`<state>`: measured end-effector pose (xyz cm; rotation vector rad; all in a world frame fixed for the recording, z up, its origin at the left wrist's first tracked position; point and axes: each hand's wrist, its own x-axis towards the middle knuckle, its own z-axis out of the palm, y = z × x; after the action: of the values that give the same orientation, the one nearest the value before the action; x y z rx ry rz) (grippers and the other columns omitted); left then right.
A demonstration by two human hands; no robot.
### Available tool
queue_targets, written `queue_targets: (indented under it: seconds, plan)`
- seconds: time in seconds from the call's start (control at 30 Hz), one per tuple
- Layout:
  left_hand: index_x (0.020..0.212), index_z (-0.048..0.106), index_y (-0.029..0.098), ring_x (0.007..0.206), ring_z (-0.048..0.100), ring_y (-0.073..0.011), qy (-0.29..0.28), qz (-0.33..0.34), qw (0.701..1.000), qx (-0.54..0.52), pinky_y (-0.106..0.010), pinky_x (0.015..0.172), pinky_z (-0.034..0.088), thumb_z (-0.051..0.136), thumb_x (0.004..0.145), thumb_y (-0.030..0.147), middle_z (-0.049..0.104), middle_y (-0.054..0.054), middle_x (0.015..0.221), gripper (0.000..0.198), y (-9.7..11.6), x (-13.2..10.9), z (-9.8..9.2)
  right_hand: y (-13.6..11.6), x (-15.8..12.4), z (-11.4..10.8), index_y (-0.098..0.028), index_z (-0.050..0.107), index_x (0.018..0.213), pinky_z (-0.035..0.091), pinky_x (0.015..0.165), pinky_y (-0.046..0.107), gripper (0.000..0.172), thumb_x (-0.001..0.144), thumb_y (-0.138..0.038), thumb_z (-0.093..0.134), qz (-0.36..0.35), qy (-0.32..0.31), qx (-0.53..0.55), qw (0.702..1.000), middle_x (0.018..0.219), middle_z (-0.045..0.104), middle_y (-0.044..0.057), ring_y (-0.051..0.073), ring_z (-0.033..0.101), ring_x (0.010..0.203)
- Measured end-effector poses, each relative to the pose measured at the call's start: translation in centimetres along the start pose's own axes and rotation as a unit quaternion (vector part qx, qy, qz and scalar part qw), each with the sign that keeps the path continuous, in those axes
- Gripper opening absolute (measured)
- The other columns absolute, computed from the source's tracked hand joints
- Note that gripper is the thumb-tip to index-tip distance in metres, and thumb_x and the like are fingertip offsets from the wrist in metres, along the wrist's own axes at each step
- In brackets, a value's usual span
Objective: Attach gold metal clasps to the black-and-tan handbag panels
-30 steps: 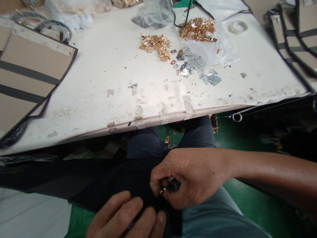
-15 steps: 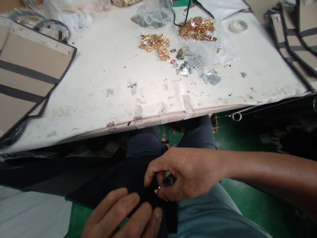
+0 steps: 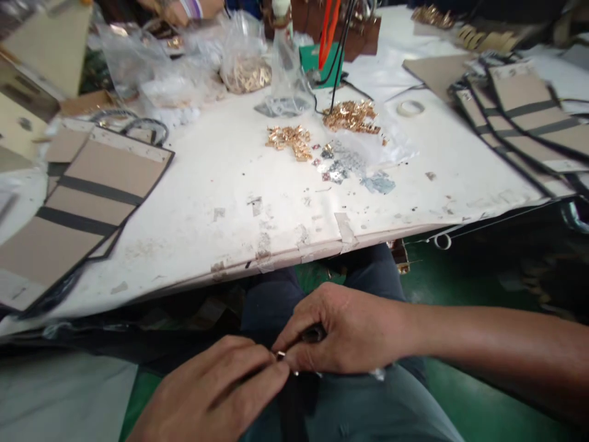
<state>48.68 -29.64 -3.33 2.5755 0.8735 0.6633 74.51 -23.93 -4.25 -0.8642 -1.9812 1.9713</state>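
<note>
Both hands work over my lap, below the table edge. My right hand [image 3: 350,334] is closed around a short dark tool [image 3: 313,334] and pinches a small gold metal fitting [image 3: 280,355] at its fingertips. My left hand [image 3: 216,393] is closed too, its fingers pinching a black strap [image 3: 294,402] right at that fitting. The two hands touch at the fingertips. The strap runs down between my knees, mostly hidden by the hands.
A white worktable [image 3: 221,184] carries a pile of gold fittings [image 3: 289,138], a second gold pile [image 3: 352,116], silver plates [image 3: 350,166], a tape roll [image 3: 411,108] and plastic bags [image 3: 243,61]. Tan panels with black bands [image 3: 87,202] lie left, more panels [image 3: 524,123] right. Another person's hand [image 3: 184,9] shows at the far edge.
The view has tilted up, showing more of the table's far side. My left hand has slid up to meet my right hand at the gold fitting, and the wide black fabric on my lap is gone from sight.
</note>
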Motion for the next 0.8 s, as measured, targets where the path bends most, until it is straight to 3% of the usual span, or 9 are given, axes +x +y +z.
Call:
queue_targets:
  seconds: [0.1,0.2,0.3,0.43,0.53,0.63,0.8]
  plan:
    - [0.112,0.075,0.027,0.090,0.077,-0.0156,-0.004,-0.131,0.991,-0.010,-0.021,0.084,0.062,0.056,0.102,0.025,0.081,0.000,0.103,0.022,-3.4,3.0,-1.5,-0.2,-0.2,-2.6,-0.016,0.081,0.120,0.052,0.076,0.024,0.032,0.096,-0.034,0.071,0.004,0.143,-0.069,0.987,0.100,0.081,0.005,0.018,0.072,0.085]
    - [0.103,0.076,0.026,0.087,0.079,-0.0207,-0.040,-0.264,0.962,-0.049,-0.026,0.078,0.064,0.064,0.095,0.035,0.083,0.002,0.100,0.018,-7.5,7.0,-2.4,0.4,-0.8,-5.4,-0.017,0.082,0.114,0.053,0.081,0.028,0.027,0.097,-0.035,0.070,-0.009,0.306,-0.180,0.935,0.101,0.081,0.007,0.020,0.073,0.088]
    - [0.106,0.075,0.016,0.091,0.079,-0.0224,-0.080,-0.283,0.948,-0.121,-0.033,0.085,0.063,0.054,0.092,0.034,0.083,0.002,0.102,0.032,-11.5,10.6,-0.9,1.5,-1.8,-7.5,-0.019,0.083,0.105,0.052,0.086,0.030,0.020,0.097,-0.032,0.069,-0.029,0.394,-0.276,0.876,0.102,0.079,0.008,0.021,0.073,0.093]
    - [0.102,0.071,0.002,0.079,0.077,-0.0160,-0.078,-0.272,0.949,-0.135,-0.029,0.075,0.058,0.018,0.087,0.034,0.078,0.005,0.081,0.064,-15.2,13.7,3.4,2.2,-2.3,-7.9,-0.021,0.082,0.107,0.052,0.083,0.029,0.020,0.098,-0.031,0.068,-0.014,0.390,-0.297,0.872,0.101,0.077,0.007,0.020,0.072,0.090]
    - [0.101,0.072,0.000,0.068,0.074,-0.0129,-0.099,-0.257,0.952,-0.137,-0.022,0.065,0.053,0.013,0.084,0.034,0.074,0.006,0.070,0.070,-16.0,15.2,5.5,2.1,-0.6,-7.6,-0.025,0.080,0.119,0.052,0.082,0.027,0.025,0.097,-0.029,0.067,0.014,0.354,-0.333,0.874,0.108,0.076,0.006,0.018,0.073,0.089]
    - [0.100,0.075,0.001,0.064,0.073,-0.0130,-0.127,-0.238,0.953,-0.139,-0.019,0.059,0.050,0.020,0.085,0.035,0.075,0.005,0.070,0.066,-16.4,16.1,5.4,2.3,2.3,-7.9,-0.028,0.078,0.123,0.050,0.081,0.027,0.027,0.100,-0.032,0.064,0.054,0.308,-0.403,0.860,0.115,0.074,0.005,0.019,0.073,0.092]
    - [0.105,0.078,0.008,0.077,0.076,-0.0186,-0.124,-0.236,0.959,-0.099,-0.024,0.068,0.056,0.040,0.086,0.035,0.077,0.007,0.080,0.050,-16.9,16.3,4.2,3.7,5.8,-8.9,-0.027,0.079,0.110,0.045,0.071,0.028,0.025,0.104,-0.035,0.056,0.117,0.255,-0.501,0.819,0.113,0.073,0.006,0.020,0.072,0.089]
